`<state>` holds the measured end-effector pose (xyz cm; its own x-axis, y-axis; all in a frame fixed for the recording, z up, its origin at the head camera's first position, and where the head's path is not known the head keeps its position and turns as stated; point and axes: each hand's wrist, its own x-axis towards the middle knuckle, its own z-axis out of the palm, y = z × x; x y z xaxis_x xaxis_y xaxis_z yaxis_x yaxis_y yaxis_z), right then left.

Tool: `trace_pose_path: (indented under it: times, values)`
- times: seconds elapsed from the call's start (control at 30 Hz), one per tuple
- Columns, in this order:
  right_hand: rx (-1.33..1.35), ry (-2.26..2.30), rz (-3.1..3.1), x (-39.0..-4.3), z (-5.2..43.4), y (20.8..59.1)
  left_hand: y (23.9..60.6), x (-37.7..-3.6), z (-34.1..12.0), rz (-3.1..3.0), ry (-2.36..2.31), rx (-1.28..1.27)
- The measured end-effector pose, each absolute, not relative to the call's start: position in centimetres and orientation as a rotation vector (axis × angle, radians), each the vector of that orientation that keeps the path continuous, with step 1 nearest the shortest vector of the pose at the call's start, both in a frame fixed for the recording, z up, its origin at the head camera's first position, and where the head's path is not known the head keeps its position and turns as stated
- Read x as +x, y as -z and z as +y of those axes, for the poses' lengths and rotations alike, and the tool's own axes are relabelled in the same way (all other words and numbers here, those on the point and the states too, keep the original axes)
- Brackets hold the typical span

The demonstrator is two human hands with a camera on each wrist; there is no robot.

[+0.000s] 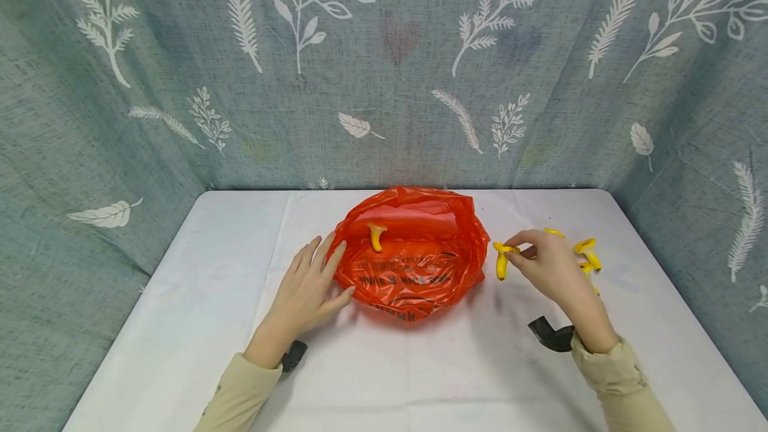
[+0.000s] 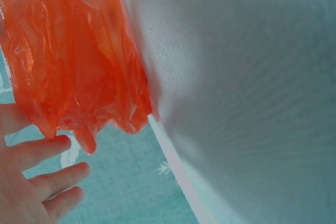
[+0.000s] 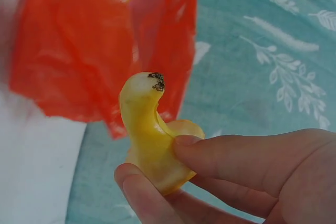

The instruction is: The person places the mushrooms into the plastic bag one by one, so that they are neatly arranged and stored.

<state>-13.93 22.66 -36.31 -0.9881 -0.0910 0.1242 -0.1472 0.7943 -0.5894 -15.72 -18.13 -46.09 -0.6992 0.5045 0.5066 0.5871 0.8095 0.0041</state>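
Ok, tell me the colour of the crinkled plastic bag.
Orange-red crinkled plastic bag with black print; head view.

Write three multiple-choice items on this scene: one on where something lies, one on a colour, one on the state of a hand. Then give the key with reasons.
1. Where is the right hand?
A. inside the bag
B. right of the bag, above the table
C. at the table's left edge

2. What colour is the plastic bag?
A. orange-red
B. blue
C. black

3. What is the left hand doing?
A. pinching a banana
B. making a fist in the air
C. resting with straight fingers against the bag's side

Key:
1 B: the head view shows it beside the bag, over the white table.
2 A: all three views show orange-red plastic.
3 C: its fingers lie straight on the bag; it is the right hand that pinches the small yellow banana.
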Motion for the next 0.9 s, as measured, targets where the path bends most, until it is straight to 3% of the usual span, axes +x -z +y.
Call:
trace_pose_path:
  times: [0.9]
  values:
    - [0.373, -1.145, -2.768, -17.5, 15.2, 33.0, 46.1, -15.7, -18.1, -2.500, 0.224, -0.807]
